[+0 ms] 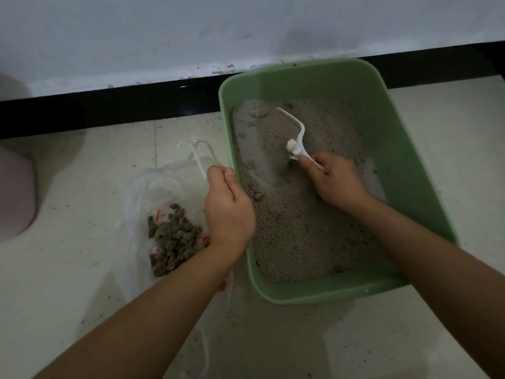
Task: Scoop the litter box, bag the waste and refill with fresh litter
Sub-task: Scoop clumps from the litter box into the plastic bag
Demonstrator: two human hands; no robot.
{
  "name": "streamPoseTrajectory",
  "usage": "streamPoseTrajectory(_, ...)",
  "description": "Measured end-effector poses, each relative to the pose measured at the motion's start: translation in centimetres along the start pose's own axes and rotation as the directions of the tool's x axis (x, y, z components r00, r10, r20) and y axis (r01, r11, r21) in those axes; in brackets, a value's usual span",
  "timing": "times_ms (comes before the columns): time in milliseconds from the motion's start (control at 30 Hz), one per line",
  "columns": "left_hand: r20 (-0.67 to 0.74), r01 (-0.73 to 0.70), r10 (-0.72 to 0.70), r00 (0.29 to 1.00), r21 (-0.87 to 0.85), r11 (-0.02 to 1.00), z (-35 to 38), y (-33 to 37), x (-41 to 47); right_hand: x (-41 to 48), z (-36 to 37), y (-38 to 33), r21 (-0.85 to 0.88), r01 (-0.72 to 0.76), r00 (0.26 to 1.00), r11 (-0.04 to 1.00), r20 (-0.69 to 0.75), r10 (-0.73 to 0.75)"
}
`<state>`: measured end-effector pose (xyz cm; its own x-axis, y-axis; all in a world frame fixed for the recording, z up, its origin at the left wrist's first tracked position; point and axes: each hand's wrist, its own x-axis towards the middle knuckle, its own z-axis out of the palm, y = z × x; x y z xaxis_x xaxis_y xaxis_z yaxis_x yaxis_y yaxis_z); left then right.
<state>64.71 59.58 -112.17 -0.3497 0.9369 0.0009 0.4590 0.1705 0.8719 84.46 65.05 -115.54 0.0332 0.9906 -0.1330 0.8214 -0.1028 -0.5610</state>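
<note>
Green litter box (355,292) sits on the tiled floor (68,283), far end right up against the black baseboard (109,110) under the white wall (164,36). It's abt half full of grey litter (295,228), surface pretty uneven, w/ a lump in the far-left corner.

Right hand (334,181) is inside the box, fingers wrapped round the handle of a white scoop (299,135). Scoop head points toward that far-left corner. There's a small white blob stuck near the neck, can't tell what it is tbh.

Left hand (226,212) is over the box's left rim, fingers curled tight on one thin handle strap of a clear plastic bag (142,192). Bag lies on the floor just beside the box on the left, other strap sticking up loose. Inside it is a pile of dark grey-brown clumps (175,239), plus some red print on the plastic.

Loose grains are scattered on the tiles near the box. Something pinkish (13,192) at the far left edge, too cut off to ID.
</note>
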Motion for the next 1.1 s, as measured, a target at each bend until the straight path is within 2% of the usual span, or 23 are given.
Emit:
streamPoseTrajectory(367, -0.005, 0.010, -0.010, 1.000, 0.024, 1.000, -0.1, 0.2, 0.0, 1.3, 0.1, -2.2, 0.270, -0.060, 0.994, 0.961, 0.108, 0.032)
streamPoseTrajectory(600, -0.004, 0.024, -0.024, 1.000, 0.013, 1.000, -0.2, 0.1, 0.0, 1.5, -0.2, -1.8, 0.254, -0.087, 0.977, 0.963, 0.209, 0.033)
streamPoseTrajectory(767, -0.005, 0.023, -0.023, 1.000, 0.024, 0.999, -0.1, 0.4, 0.0, 1.9, 0.5, -3.1, 0.211, -0.103, 0.989, 0.972, 0.130, 0.077)
streamPoseTrajectory(967, -0.009, 0.011, -0.011, 1.000, 0.047, 0.999, -0.4, 0.4, -0.1, -0.1, 0.2, -2.5, 0.389, -0.093, 0.987, 0.916, 0.155, 0.035)
streamPoseTrajectory(1100, -0.012, 0.020, -0.019, 1.000, 0.055, 0.998, -0.3, 0.4, 0.0, -2.2, -1.3, -1.2, 0.450, -0.088, 0.992, 0.889, 0.116, 0.040)
